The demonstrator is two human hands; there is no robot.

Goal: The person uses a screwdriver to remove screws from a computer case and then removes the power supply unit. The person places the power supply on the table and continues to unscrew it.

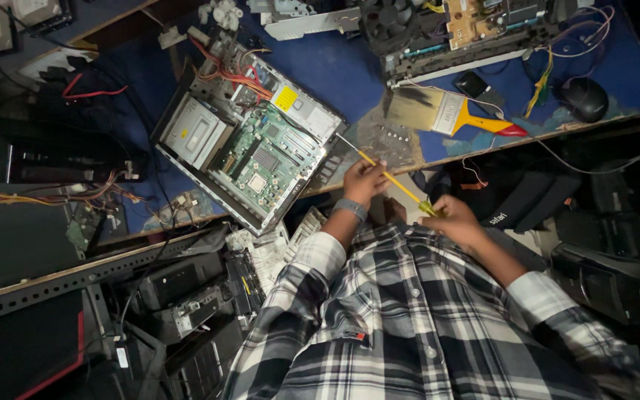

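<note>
Both my hands hold a long screwdriver (398, 185) with a yellow shaft. My left hand (364, 181), with a grey wristband, pinches the shaft near its middle. My right hand (455, 220) is closed around the yellow-green handle end. The thin metal tip points up-left toward the corner of an open desktop computer case (187, 130) lying on the blue table. Inside the case I see a green motherboard (264, 155), a silver drive and red-orange wires. My checked shirt fills the bottom of the view.
A wide paintbrush (446, 115) with a yellow-red handle lies on the blue table (342, 70), to the right of the case. A black mouse (585, 98), a fan (387, 18) and a bare circuit board (483, 18) sit further back. Dark equipment and cables crowd the left and lower-left.
</note>
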